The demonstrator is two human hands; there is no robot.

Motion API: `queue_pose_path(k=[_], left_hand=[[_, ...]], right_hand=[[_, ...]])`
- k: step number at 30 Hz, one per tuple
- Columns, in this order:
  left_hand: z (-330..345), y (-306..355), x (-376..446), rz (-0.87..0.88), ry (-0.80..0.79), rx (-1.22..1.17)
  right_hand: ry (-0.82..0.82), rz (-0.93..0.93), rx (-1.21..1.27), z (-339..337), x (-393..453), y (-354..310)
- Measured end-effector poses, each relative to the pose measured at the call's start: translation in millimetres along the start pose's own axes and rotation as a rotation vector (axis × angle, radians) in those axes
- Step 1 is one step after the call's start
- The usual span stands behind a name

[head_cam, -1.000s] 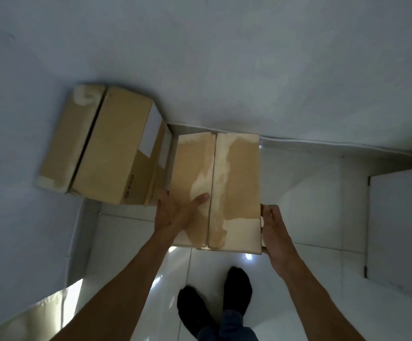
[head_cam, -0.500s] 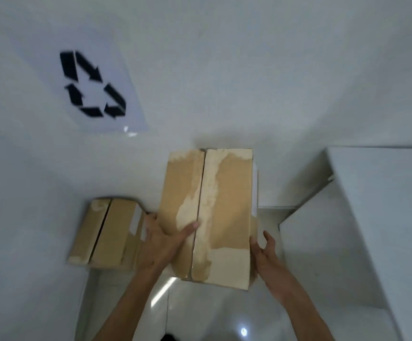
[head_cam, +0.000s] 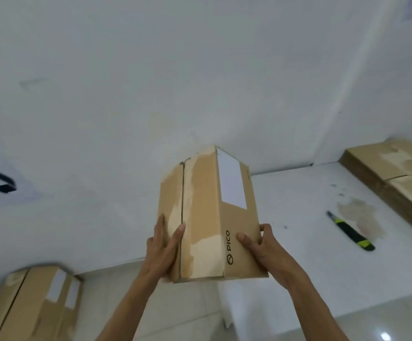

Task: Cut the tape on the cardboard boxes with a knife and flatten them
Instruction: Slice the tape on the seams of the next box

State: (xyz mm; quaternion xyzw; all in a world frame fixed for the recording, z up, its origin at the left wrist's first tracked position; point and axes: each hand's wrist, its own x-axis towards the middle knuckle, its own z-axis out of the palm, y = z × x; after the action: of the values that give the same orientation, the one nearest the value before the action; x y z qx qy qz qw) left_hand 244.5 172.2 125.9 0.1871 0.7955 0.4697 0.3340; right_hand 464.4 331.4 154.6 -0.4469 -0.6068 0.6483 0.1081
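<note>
Two hands: one cardboard box (head_cam: 207, 217) is carried in the air, in front of the white wall and beside the near-left edge of the white table (head_cam: 298, 254), not yet resting on anything.
Table: its bare white top is judged the place for setting the box down; a flat landing between the knife and the table's left edge is advised.
Flat cardboard: a large brown piece (head_cam: 397, 178) lies along the far right of the table and is best left undisturbed.
Floor box: a second closed box (head_cam: 32, 303) stands on the floor at lower left, well apart, to be handled later.
Carried box: the face with the centre seam is turned toward the camera; this face is best laid upward so that the seam can be reached.
Left hand (head_cam: 163, 247): its fingers are spread against the left side of the seamed face, thumb across the seam, holding the box.
Right hand (head_cam: 259, 244): its fingers are curled round the right edge of the printed side, thumb on that side.
Knife (head_cam: 351, 231): it lies untouched on the table, to the right of the box; it is taken up only once the box sits steady.
Tape: whether any runs along the seam cannot be told.
</note>
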Motion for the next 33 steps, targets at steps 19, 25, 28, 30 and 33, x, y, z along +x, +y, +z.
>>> queue_pose_path(k=[19,25,28,30,33], left_hand=[[326.7,106.4,82.8,-0.302,-0.551,-0.484],[350.8,104.0,111.7,-0.390,-0.284,-0.350],[339.7,89.4,121.2,-0.387,-0.137,-0.215],[331.9,83.5,120.8,-0.382,-0.109,-0.237],[323.9,85.4,121.4,-0.296,-0.096,-0.221]], right_hand=[[0.130,-0.219,-0.553,-270.6,93.2,-14.7],[-0.081,-0.263,-0.689,-303.4,135.6,-7.6],[-0.256,-0.203,-0.544,-291.6,161.7,11.6],[-0.373,-0.208,-0.532,-280.3,171.9,17.2],[-0.417,-0.179,-0.363,-275.5,184.0,13.0]])
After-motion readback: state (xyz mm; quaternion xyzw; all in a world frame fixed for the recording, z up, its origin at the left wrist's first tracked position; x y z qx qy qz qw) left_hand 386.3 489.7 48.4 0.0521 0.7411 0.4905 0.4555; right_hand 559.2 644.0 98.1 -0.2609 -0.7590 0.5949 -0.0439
